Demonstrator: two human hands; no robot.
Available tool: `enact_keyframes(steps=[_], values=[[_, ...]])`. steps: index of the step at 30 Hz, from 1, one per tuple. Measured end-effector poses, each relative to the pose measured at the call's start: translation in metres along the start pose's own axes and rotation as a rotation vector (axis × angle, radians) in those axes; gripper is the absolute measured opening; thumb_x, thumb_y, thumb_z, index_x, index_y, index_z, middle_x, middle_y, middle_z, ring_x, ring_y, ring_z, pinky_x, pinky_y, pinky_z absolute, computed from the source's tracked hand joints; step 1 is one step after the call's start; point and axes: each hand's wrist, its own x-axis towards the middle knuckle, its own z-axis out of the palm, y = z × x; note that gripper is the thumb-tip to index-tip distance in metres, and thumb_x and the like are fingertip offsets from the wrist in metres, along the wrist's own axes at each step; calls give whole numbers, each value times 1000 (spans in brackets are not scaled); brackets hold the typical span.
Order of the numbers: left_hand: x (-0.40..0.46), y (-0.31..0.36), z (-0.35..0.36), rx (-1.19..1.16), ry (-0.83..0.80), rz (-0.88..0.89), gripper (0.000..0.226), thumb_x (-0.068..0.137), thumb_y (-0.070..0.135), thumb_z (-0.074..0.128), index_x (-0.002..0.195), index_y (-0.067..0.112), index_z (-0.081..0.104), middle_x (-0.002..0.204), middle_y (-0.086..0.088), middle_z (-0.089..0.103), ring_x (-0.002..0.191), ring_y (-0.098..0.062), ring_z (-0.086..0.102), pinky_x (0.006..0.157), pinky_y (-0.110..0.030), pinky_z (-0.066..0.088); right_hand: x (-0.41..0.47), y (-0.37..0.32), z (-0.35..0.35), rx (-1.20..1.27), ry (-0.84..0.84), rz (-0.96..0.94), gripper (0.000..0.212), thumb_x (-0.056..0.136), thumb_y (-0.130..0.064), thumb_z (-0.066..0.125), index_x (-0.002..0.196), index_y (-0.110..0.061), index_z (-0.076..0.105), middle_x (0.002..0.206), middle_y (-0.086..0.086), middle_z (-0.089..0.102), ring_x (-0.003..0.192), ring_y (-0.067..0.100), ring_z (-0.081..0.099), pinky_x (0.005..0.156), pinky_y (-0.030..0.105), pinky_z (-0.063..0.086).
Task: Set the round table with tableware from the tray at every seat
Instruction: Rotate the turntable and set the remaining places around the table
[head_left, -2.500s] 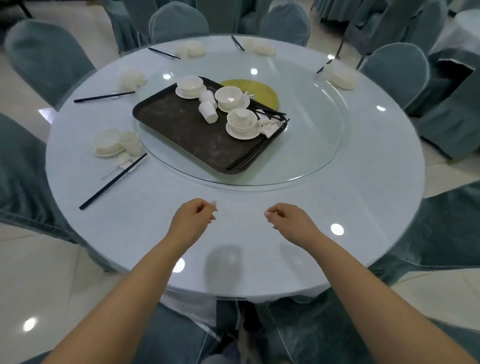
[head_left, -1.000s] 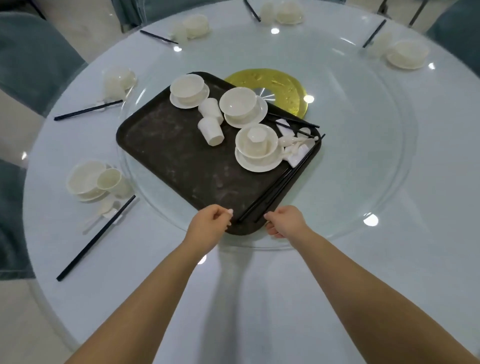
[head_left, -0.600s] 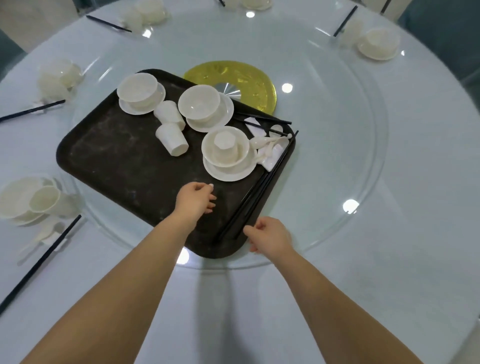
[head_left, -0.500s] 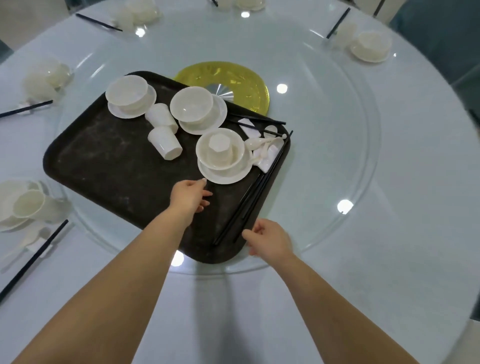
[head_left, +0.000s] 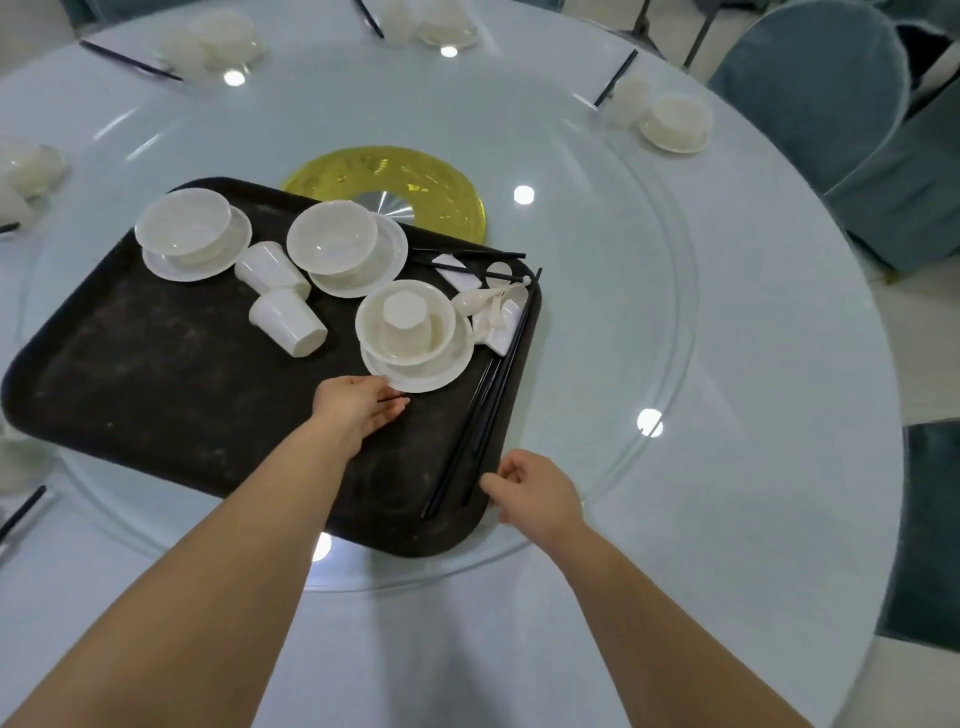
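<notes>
Head view: left hand (head_left: 358, 408) fingers extended and loose, holding nothing, tips at the near rim of the nearest saucer (head_left: 418, 371), which carries a bowl with an upturned cup. Right hand (head_left: 535, 493) lightly curled at the tray's (head_left: 156, 405) near right edge, grip unclear, just beside the near ends of the chopsticks (head_left: 488, 405). Chopsticks' long axis runs away from the right hand, along the tray's right rim. Left hand is nearer the saucer. Bare tabletop (head_left: 467, 649) toward the person gives room to set down.
</notes>
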Motion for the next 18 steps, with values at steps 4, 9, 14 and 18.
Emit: enact_keyframes(steps=[4, 9, 14, 18], values=[[-4, -3, -4, -29, -29, -8, 8, 97, 11, 56, 99, 6, 51, 94, -17, 69, 69, -22, 74, 52, -27, 58, 3, 0, -6, 18, -8, 4, 23, 71, -38, 59, 76, -16, 58, 71, -3, 70, 57, 8, 67, 74, 34, 56], [-19, -14, -24, -21, -70, -10, 11, 99, 11, 53, 107, 4, 51, 96, -18, 68, 68, -21, 74, 52, -27, 58, 2, 2, -7, 34, 9, 4, 21, 72, -38, 59, 76, -17, 59, 74, -1, 71, 58, 9, 68, 76, 37, 57], [-41, -25, -59, 16, -77, 68, 6, 98, 9, 53, 101, 4, 51, 95, -19, 69, 70, -20, 75, 53, -23, 57, -4, 1, -1, -42, 71, -18, 22, 78, -39, 58, 79, -17, 57, 74, 3, 67, 72, 20, 67, 71, 34, 52], [-67, -34, -94, 69, -61, 118, 11, 96, 14, 58, 93, 5, 53, 84, -13, 72, 70, -19, 75, 52, -21, 55, -11, 2, 5, -75, 120, -35, 15, 83, -38, 57, 79, -24, 54, 68, -6, 60, 68, 15, 59, 58, 28, 41]])
